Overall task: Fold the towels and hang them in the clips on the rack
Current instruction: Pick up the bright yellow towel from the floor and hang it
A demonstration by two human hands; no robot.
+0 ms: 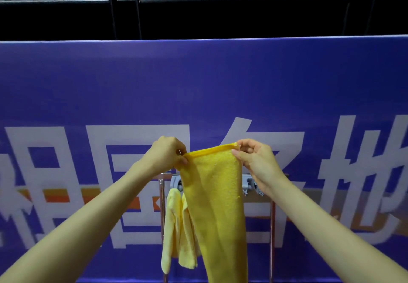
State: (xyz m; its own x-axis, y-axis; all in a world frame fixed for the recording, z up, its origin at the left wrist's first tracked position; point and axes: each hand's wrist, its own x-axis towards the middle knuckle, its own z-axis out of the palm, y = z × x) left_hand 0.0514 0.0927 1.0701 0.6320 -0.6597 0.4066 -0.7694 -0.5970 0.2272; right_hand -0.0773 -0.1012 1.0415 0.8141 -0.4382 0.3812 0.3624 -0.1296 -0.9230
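Left hand and right hand each pinch a top corner of a fuzzy yellow towel, hanging long and narrow between them above the metal rack.

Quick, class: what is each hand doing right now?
Left hand: pinching the yellow towel at its top left corner.
Right hand: pinching the towel's top right corner.

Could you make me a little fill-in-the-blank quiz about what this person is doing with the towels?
1. The left hand and right hand pinch the top edge of a deep ____ towel.
2. A paler towel hangs from the rack, to the ____ of the held towel.
3. Behind the rack stands a ____ banner with white characters.

Missing words: yellow; left; blue
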